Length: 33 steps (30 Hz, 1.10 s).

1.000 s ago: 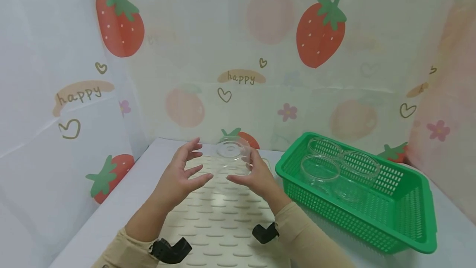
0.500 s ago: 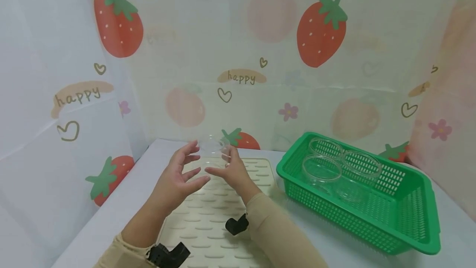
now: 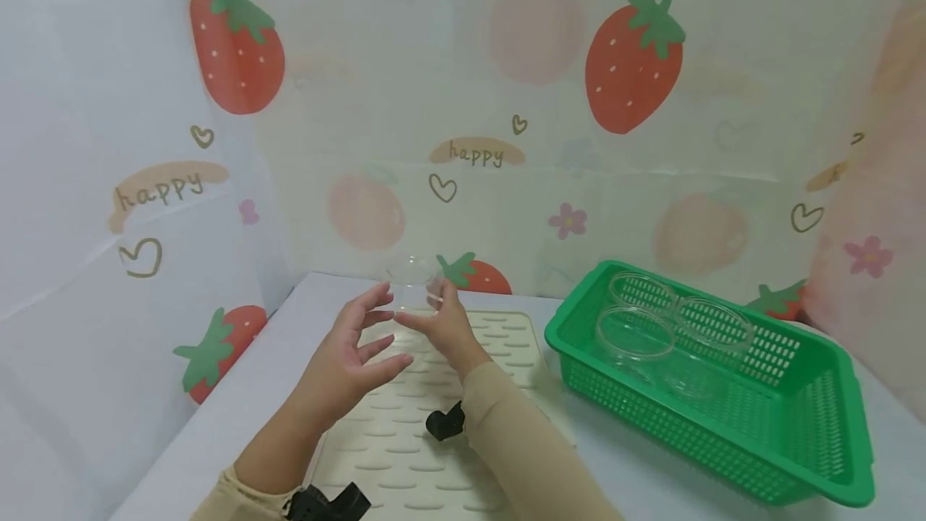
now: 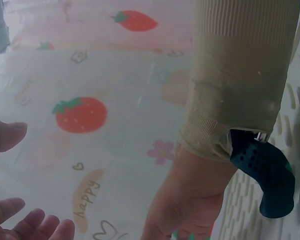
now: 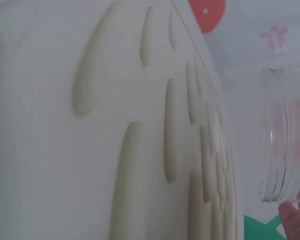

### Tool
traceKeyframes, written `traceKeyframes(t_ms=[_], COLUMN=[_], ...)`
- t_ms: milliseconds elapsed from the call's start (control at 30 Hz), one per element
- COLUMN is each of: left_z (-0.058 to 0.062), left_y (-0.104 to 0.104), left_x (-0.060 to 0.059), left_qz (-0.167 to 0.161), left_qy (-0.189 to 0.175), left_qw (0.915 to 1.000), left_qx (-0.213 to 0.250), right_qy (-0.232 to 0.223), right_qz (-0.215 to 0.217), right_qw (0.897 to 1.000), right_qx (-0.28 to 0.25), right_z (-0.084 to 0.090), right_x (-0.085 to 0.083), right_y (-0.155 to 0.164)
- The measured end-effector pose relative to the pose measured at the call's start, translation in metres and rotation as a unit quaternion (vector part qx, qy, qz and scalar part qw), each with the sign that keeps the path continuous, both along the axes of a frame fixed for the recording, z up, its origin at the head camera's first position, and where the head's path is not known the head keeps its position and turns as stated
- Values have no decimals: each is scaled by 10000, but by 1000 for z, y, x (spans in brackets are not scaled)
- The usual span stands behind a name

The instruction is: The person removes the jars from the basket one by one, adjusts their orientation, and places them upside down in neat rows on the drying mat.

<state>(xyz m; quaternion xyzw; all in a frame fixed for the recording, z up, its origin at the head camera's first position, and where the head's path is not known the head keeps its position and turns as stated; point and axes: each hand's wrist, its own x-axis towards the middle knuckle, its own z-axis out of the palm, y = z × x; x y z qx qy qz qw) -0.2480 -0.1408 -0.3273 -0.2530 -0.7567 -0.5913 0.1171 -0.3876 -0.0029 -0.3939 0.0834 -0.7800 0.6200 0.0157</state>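
clear container (image 5: 280,135) in grip of r hand (image 3: 447,324) nr far edge of mat (image 3: 391,441), l hand (image 3: 350,348) w/ loose grip

A green basket (image 3: 694,442) stands right of a cream mat (image 3: 405,450) on the white desk (image 3: 278,348); a strawberry-printed backdrop (image 3: 470,47) lines the far side.

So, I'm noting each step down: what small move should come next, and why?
Probably lower the clear container onto the mat: the right hand grips it, and the right wrist view shows a gap between container and mat.
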Motion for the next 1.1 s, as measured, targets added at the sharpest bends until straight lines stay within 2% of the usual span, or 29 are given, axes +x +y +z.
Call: traceKeyframes(t_ms=[167,400,767,1100], left_z=[-3,-3,-2,-1], left_y=[-1,-2,-11,-12], left_x=[0,-1,-1,-2], left_qz=[-118,-60,146,148], left_qy=[27,19,-19,-117], left_qw=[9999,10000,9999,9998], left_qx=[90,3,-84,-83], right_qy=[68,183,54,-117], right_qz=[-122,-69,330,514], right_qw=[9998,9995,9988,9970], right_qx=[103,244,367,563], right_z=[-1,-7,-19,-15], right_x=[-7,-9,-14,-14], right_y=[-6,-7,-8,-6])
